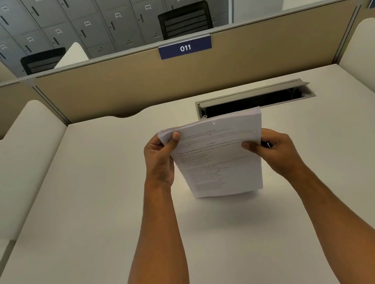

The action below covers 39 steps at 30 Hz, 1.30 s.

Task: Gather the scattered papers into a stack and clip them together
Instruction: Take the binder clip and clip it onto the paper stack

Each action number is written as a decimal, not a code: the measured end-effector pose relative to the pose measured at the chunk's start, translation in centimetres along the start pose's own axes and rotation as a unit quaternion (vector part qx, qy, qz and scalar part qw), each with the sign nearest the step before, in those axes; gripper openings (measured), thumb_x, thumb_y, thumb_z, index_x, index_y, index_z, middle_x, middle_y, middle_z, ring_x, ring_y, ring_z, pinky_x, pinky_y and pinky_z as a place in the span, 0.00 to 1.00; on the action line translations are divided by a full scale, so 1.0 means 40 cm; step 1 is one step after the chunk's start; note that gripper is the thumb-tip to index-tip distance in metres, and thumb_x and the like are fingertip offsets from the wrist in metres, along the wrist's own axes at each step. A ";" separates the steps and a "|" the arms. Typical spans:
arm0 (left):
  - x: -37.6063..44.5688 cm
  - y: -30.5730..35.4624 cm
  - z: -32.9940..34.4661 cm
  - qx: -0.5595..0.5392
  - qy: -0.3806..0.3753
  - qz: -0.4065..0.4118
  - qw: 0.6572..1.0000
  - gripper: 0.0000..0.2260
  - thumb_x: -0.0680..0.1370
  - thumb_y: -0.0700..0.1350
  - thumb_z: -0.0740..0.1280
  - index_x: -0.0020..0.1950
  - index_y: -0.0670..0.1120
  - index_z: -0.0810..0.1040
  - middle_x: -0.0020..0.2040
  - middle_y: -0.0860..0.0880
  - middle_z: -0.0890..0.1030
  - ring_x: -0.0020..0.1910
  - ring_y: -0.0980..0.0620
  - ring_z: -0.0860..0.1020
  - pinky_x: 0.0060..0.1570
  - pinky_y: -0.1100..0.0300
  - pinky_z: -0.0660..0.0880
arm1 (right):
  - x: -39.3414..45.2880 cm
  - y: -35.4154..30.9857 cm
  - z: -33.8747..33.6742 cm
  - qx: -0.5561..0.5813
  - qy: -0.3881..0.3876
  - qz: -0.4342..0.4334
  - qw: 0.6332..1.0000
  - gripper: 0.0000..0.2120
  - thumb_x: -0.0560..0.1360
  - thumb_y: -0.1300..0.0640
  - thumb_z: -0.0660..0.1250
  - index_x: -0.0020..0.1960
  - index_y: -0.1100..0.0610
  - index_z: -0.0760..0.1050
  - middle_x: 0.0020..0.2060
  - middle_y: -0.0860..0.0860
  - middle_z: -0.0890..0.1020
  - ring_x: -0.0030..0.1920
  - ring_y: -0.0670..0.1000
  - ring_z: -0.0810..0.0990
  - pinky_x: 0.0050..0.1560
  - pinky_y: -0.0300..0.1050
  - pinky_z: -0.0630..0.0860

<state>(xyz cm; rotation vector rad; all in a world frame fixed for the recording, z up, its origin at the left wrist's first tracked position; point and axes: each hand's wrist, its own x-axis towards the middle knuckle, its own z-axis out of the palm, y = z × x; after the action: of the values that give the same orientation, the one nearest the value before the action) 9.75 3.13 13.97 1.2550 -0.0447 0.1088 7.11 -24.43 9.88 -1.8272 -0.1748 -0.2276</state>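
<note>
Big white desk point(97, 229) takes up most of the view, with padded white side dividers on both sides and a tan partition point(124, 88) across the back. Behind that partition there's a wall of grey lockers point(87, 15) with little number tags (030, 031, 032 are readable, the others are too blurry), plus a couple of black mesh chairs point(185, 19). A blue plate point(185, 48) on the partition says 011 in white.

Set into the desk at the back right is a cable tray point(256, 99) with its lid propped up, dark inside.

The stack point(221, 161) of papers is held upright over the middle of the desk, bottom edge down on or just above the surface, can't quite tell which. It's printed text, too small to read. The left hand point(160, 163) pinches the upper left corner, thumb on the front. The right hand point(273, 150) grips the right edge, thumb on the front sheet, fingers curled behind, and there's something small and dark tucked in those fingers, maybe the clip point(268, 145).
</note>
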 end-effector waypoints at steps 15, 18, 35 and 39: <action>-0.002 -0.022 0.028 0.040 0.032 -0.005 0.999 0.07 0.78 0.52 0.70 0.45 0.53 0.88 0.42 0.50 0.83 0.43 0.54 0.79 0.43 0.55 0.76 | -0.025 0.017 -0.003 -0.014 0.069 0.028 0.997 0.06 0.78 0.47 0.70 0.52 0.47 0.81 0.45 0.50 0.84 0.43 0.52 0.79 0.44 0.47 0.82; 0.001 -0.031 0.034 0.034 0.039 -0.004 0.999 0.07 0.77 0.52 0.70 0.45 0.52 0.87 0.41 0.50 0.83 0.43 0.53 0.79 0.43 0.54 0.75 | -0.011 -0.040 -0.020 0.041 0.205 0.027 0.978 0.10 0.84 0.48 0.59 0.49 0.47 0.78 0.35 0.47 0.76 0.33 0.48 0.70 0.32 0.44 0.69; 0.014 -0.043 0.031 -0.003 0.078 -0.002 0.997 0.10 0.81 0.43 0.70 0.54 0.36 0.84 0.44 0.44 0.85 0.43 0.46 0.84 0.45 0.52 0.84 | 0.031 -0.287 0.299 -0.088 -0.050 0.115 0.988 0.10 0.80 0.45 0.68 0.52 0.51 0.77 0.45 0.47 0.81 0.47 0.48 0.80 0.49 0.42 0.80; 0.015 -0.041 0.035 -0.005 0.092 -0.005 0.996 0.12 0.81 0.43 0.70 0.56 0.35 0.83 0.45 0.43 0.86 0.44 0.45 0.85 0.45 0.52 0.84 | 0.042 -0.274 0.332 -0.042 -0.034 0.137 0.989 0.13 0.77 0.41 0.70 0.50 0.51 0.78 0.43 0.47 0.82 0.44 0.47 0.81 0.50 0.42 0.81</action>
<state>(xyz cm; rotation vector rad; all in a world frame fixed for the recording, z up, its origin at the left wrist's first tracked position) 10.55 1.34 12.89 1.2312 0.1192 0.2151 6.99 -8.72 17.13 -1.9200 0.0402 0.0221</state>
